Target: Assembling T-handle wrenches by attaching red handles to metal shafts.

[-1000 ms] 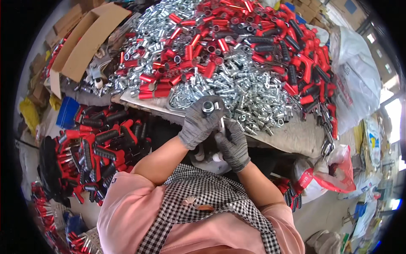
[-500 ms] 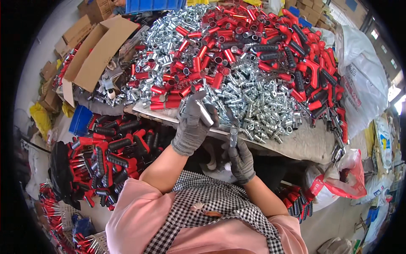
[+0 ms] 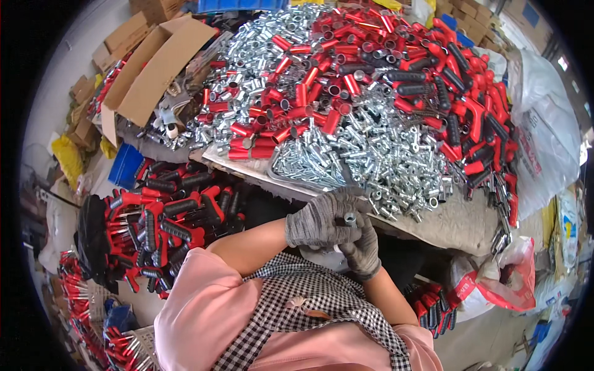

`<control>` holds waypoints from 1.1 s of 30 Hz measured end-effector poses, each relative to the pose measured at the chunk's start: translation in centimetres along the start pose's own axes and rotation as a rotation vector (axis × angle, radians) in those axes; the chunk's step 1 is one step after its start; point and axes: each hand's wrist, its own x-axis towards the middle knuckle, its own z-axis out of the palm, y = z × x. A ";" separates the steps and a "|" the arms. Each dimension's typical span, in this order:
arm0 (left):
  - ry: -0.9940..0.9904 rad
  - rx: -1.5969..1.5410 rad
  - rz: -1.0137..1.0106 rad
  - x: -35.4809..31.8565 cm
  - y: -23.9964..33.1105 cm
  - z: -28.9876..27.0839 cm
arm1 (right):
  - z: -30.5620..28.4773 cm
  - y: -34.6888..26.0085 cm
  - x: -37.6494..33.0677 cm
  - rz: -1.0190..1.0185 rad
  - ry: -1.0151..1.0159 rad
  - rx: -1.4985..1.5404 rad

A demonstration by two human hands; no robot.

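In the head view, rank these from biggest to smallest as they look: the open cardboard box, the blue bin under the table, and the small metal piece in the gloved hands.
1. Open cardboard box, largest.
2. Blue bin, partly hidden, so unsure.
3. Small metal piece, smallest, between the left hand and right hand.

1. Two gloved hands: left hand (image 3: 322, 219), right hand (image 3: 362, 250), at six o'clock of the table (image 3: 445, 222).
2. One small metal ring (image 3: 350, 217) between them.
3. One open cardboard box (image 3: 154, 74), ten o'clock.
4. Red tubes (image 3: 297, 93) and silver fittings (image 3: 396, 154): too many to count.
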 end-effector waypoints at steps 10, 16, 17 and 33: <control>0.284 -0.052 -0.238 -2.0 0.0 -3.2 | -0.2 -3.9 1.2 0.072 -0.178 -0.829; 0.630 1.089 -0.423 1.1 -2.2 -14.0 | -1.5 -3.8 0.6 0.308 0.092 -0.370; 0.620 1.318 -0.407 2.0 -2.1 -16.0 | -1.7 -3.7 0.5 0.307 0.101 -0.371; 0.591 1.357 -0.297 2.3 -7.7 -20.1 | -1.3 -3.4 0.9 0.261 0.370 -0.023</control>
